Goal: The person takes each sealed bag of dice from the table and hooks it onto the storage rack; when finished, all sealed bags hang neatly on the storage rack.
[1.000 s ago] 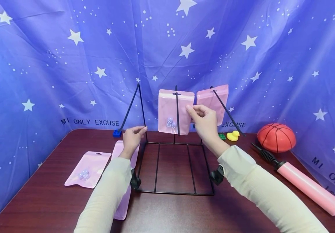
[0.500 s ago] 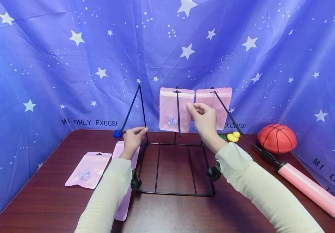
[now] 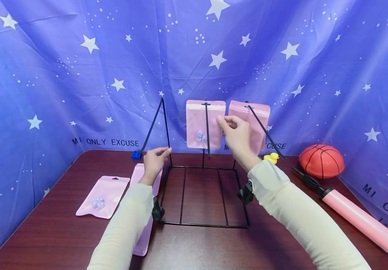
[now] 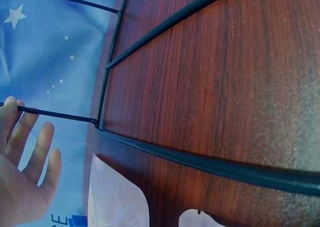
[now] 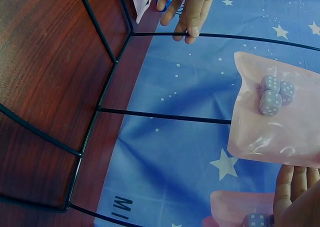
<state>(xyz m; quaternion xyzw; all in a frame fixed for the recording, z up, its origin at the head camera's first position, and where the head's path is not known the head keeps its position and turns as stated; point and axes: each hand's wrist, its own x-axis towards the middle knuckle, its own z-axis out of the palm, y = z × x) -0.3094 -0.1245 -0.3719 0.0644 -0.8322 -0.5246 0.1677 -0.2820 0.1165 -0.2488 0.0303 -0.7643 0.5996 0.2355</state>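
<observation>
My left hand (image 3: 156, 163) pinches the left upright of the black wire rack (image 3: 202, 167) between thumb and finger. In the left wrist view, the other fingers of that left hand (image 4: 30, 172) spread loosely off the rod. A pink pouch (image 3: 197, 122) with purple dice (image 3: 199, 136) at its bottom hangs by its slot on the middle prong. My right hand (image 3: 237, 137) pinches this pouch's right edge. On the right prong hangs a second pink pouch (image 3: 256, 120), partly behind my right hand; dice (image 5: 257, 220) show in it in the right wrist view. The left prong (image 3: 151, 125) carries nothing.
A pink pouch with dice (image 3: 104, 193) lies at the left of the table; another (image 3: 143, 240) lies partly under my left forearm. A blue block (image 3: 136, 155) and yellow duck (image 3: 271, 158) sit at the back. A red ball (image 3: 321, 161) and pink hand pump (image 3: 362, 219) lie right.
My right hand and the middle pouch have moved back along the prong, slightly higher in view. The right-hand pouch has swung and now tilts the other way. My left hand keeps its grip.
</observation>
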